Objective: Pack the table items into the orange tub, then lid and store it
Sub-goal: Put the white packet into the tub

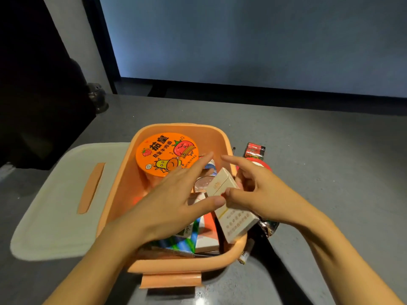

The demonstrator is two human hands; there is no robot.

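Right hand [259, 192] pinching small cream box [220, 183] over orange tub [123, 194]; left hand [174, 197] spread flat beside. Risk: box may slide off rim, tub crowded under fingers.

At the table's [330, 150] far left corner you have a small dark glass jar [98, 97], its make too dim to tell. Beyond the table's far edge you face a pale grey wall [242, 36] above a dark skirting strip [264, 89].
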